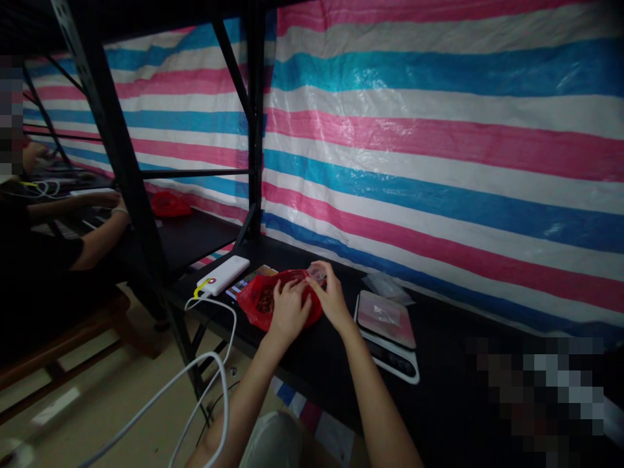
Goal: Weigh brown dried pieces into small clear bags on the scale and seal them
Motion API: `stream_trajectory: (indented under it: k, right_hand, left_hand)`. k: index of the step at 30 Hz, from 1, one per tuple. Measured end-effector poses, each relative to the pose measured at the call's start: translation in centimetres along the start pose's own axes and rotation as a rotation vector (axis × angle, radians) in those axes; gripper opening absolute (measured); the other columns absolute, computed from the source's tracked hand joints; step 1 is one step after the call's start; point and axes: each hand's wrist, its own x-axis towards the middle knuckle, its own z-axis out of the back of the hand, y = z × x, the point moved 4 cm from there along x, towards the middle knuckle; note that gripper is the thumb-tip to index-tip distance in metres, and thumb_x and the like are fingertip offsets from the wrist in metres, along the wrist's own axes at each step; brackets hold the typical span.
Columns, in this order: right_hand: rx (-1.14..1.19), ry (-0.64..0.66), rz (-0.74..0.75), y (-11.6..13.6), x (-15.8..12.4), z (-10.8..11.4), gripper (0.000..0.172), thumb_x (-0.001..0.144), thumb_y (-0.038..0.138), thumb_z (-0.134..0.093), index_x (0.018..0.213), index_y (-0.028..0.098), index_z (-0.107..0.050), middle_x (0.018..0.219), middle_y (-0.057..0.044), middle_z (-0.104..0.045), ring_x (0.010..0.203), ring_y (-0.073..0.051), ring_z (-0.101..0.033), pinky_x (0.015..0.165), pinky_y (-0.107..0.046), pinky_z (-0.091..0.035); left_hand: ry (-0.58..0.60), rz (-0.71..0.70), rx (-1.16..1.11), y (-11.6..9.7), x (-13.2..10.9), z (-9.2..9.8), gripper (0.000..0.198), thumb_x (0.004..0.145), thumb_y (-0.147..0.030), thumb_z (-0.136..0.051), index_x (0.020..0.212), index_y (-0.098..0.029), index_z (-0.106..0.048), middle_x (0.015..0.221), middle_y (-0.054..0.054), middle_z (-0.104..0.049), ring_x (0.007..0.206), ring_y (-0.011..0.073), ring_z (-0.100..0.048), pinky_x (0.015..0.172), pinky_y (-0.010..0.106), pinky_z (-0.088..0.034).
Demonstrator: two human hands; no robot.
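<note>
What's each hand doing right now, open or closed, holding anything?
Left hand: closed, gripping the red bag.
Right hand: closed, fingers pinching a small clear plastic piece.

White power bank (pixel 223 275), white cable (pixel 227 325) on black metal shelf (pixel 316 364); digital scale (pixel 385 328) nearby; striped tarp (pixel 439 162) behind; co-worker's arm (pixel 73 205) far left.

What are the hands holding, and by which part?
The right hand pinches a small clear plastic piece by its edge; the left hand grips the top of the red plastic bag.
</note>
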Motion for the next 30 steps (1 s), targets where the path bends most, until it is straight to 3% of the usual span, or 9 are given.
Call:
stream_trajectory:
  k: [5, 9, 13, 16, 19, 21, 23, 25, 30]
  right_hand:
    - [0.029, 0.019, 0.019, 1.0, -0.1, -0.3, 0.042, 0.076, 0.024, -0.058, 0.116, 0.023, -0.044, 0.101, -0.003, -0.062, 0.094, -0.015, -0.057, 0.085, -0.03, -0.042]
    - [-0.004, 0.207, -0.03, 0.5, -0.6, -1.2, 0.038, 0.071, 0.022, -0.063, 0.106, 0.023, -0.047, 0.099, -0.002, -0.062, 0.089, -0.015, -0.059, 0.08, -0.029, -0.044]
    - [-0.246, 0.371, 0.005, -0.3, -1.1, -1.5, 0.03, 0.069, 0.015, -0.064, 0.097, 0.023, -0.056, 0.096, -0.001, -0.06, 0.09, -0.015, -0.055, 0.081, -0.029, -0.042]
    - [-0.419, 0.385, 0.062, -0.8, -1.3, -1.0, 0.036, 0.069, 0.009, -0.061, 0.102, 0.022, -0.057, 0.099, -0.003, -0.058, 0.096, -0.016, -0.051, 0.087, -0.03, -0.04]
    - [-0.562, 0.411, 0.067, -1.5, -1.4, -0.6, 0.038, 0.069, 0.005, -0.059, 0.104, 0.021, -0.058, 0.099, -0.004, -0.057, 0.097, -0.017, -0.049, 0.086, -0.029, -0.04]
    - [-0.63, 0.423, 0.059, -1.9, -1.5, -0.4, 0.04, 0.069, 0.003, -0.058, 0.105, 0.02, -0.058, 0.098, -0.004, -0.055, 0.096, -0.017, -0.048, 0.085, -0.028, -0.041]
    - [-0.684, 0.435, 0.052, -2.0, -1.7, -0.3, 0.039, 0.069, 0.002, -0.056, 0.104, 0.02, -0.059, 0.098, -0.005, -0.054, 0.095, -0.017, -0.048, 0.084, -0.028, -0.041]
    - [-0.721, 0.447, 0.045, -1.9, -1.8, -0.5, 0.038, 0.07, 0.002, -0.055, 0.103, 0.021, -0.06, 0.097, -0.005, -0.053, 0.093, -0.017, -0.048, 0.083, -0.028, -0.042]
    - [-0.731, 0.494, 0.021, -1.7, -2.0, -1.0, 0.038, 0.071, 0.004, -0.056, 0.104, 0.022, -0.06, 0.1, -0.005, -0.053, 0.096, -0.017, -0.048, 0.083, -0.027, -0.041]
  left_hand:
    - [0.127, -0.201, -0.191, -3.2, -2.2, -2.7, 0.045, 0.078, -0.02, -0.047, 0.123, -0.016, -0.044, 0.125, 0.011, -0.052, 0.122, 0.0224, -0.039, 0.106, 0.049, -0.015]
    - [0.238, -0.378, -0.206, -5.1, -4.6, -4.3, 0.054, 0.08, -0.022, -0.046, 0.132, -0.017, -0.032, 0.135, 0.011, -0.04, 0.129, 0.0228, -0.027, 0.106, 0.05, -0.018]
    - [0.282, -0.472, -0.184, -5.8, -6.3, -3.8, 0.042, 0.083, -0.022, -0.044, 0.125, -0.02, -0.042, 0.122, 0.007, -0.053, 0.121, 0.0187, -0.04, 0.107, 0.044, -0.018]
    - [0.183, -0.464, -0.187, -4.9, -7.4, -2.1, 0.032, 0.082, -0.016, -0.043, 0.111, -0.024, -0.053, 0.113, 0.002, -0.058, 0.114, 0.0156, -0.046, 0.108, 0.042, -0.017]
    - [-0.141, -0.3, -0.157, -2.0, -8.0, 0.5, 0.031, 0.081, -0.011, -0.042, 0.104, -0.025, -0.056, 0.115, 0.002, -0.055, 0.114, 0.0169, -0.045, 0.106, 0.043, -0.02]
    - [-0.46, -0.01, -0.164, 1.1, -8.2, 2.5, 0.031, 0.081, -0.015, -0.045, 0.11, -0.023, -0.052, 0.122, 0.006, -0.048, 0.117, 0.021, -0.04, 0.103, 0.045, -0.024]
    - [-0.662, 0.246, -0.228, 3.8, -8.5, 3.6, 0.038, 0.081, -0.022, -0.048, 0.118, -0.019, -0.044, 0.126, 0.012, -0.042, 0.119, 0.0241, -0.037, 0.101, 0.046, -0.027]
    - [-0.685, 0.339, -0.31, 5.1, -8.3, 3.7, 0.046, 0.081, -0.027, -0.048, 0.124, -0.016, -0.036, 0.128, 0.014, -0.038, 0.121, 0.0248, -0.035, 0.102, 0.046, -0.026]
    - [-0.517, 0.389, -0.52, 5.2, -7.7, 1.6, 0.067, 0.081, -0.032, -0.05, 0.136, -0.016, -0.015, 0.142, 0.012, -0.019, 0.132, 0.0222, -0.018, 0.11, 0.039, -0.012]
